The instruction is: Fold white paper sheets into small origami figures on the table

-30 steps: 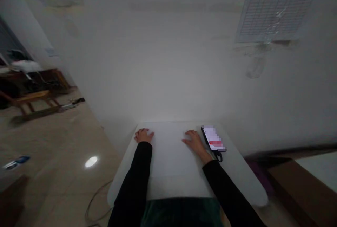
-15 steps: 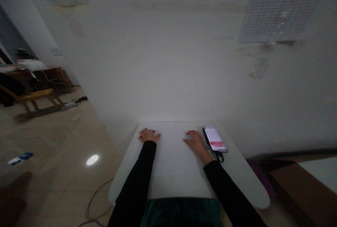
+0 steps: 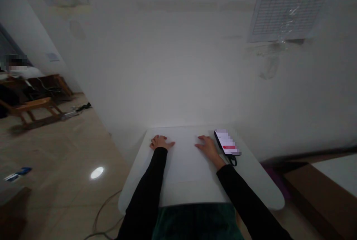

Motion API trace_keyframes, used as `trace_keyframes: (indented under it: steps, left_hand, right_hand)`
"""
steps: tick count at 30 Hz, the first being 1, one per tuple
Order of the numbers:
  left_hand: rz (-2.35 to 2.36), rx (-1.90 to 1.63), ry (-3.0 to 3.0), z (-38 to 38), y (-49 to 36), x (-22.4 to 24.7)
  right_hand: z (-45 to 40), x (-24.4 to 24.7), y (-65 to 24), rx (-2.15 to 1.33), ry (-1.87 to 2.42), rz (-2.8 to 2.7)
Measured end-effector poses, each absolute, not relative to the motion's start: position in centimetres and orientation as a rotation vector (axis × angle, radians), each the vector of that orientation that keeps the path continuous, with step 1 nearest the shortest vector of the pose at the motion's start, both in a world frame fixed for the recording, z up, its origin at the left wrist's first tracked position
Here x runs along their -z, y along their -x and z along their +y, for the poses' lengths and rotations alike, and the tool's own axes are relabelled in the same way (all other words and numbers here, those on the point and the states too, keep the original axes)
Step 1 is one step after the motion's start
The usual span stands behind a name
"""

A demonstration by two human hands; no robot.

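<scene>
A white sheet of paper (image 3: pixel 184 162) lies flat on the small white table (image 3: pixel 192 194). My left hand (image 3: pixel 161 142) rests on the left part of the sheet, fingers spread and thumb pointing right. Over the sheet's right side is my right hand (image 3: pixel 208 147), its fingers apart and slightly bent, holding nothing. A gap of bare paper separates the two hands. Just right of my right hand lies a phone (image 3: pixel 227 143) with its screen lit, and a short dark loop (image 3: pixel 232 160) sticks out from its near end.
The table's far edge meets a white wall (image 3: pixel 178 65) bearing a printed chart (image 3: pixel 290 9). At the lower right sits a brown box (image 3: pixel 320 191). A cable (image 3: pixel 102 210) runs over the floor at left. Farther back are a wooden chair (image 3: pixel 36 104) and a person at a desk.
My left hand has shifted slightly to the right over the paper. My right hand stays nearly in place, and the whole view has tilted a little.
</scene>
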State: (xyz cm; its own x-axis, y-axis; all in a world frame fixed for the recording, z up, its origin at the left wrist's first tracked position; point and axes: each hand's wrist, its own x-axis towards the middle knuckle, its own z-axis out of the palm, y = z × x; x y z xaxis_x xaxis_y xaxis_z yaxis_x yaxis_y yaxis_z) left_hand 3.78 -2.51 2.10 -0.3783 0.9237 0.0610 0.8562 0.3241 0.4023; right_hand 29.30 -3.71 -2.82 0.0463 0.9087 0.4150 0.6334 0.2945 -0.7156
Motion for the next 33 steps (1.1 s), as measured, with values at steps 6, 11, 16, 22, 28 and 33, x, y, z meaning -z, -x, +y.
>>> trace_keyframes:
  steps: [6, 11, 16, 22, 28, 33]
  left_hand:
    - [2.246, -0.573, -1.856, -2.5, -4.3, -1.7]
    - [2.220, -0.639, -1.842, -2.3, -4.4, -1.4]
    - [2.194, -0.680, -1.839, -1.9, -4.3, -1.2]
    - [2.044, -0.931, -1.707, -0.6, -3.3, -0.3]
    - [1.635, -1.349, -1.297, 0.7, -2.0, -0.3]
    - [1.435, -1.150, -1.277, -0.2, -1.5, -1.8]
  right_hand:
    - [-3.4, 3.0, -29.5, -0.523, 1.332, -1.672]
    - [-3.2, 2.8, -29.2, -0.715, 1.135, -1.572]
    - [-2.9, 2.4, -28.4, -0.827, 1.129, -1.177]
    - [-3.1, 2.2, -28.4, -1.048, 1.106, -1.134]
    - [-3.4, 1.2, -28.7, -0.916, 1.055, -1.127]
    - [-3.9, 0.5, -28.8, -1.012, 0.968, -0.978]
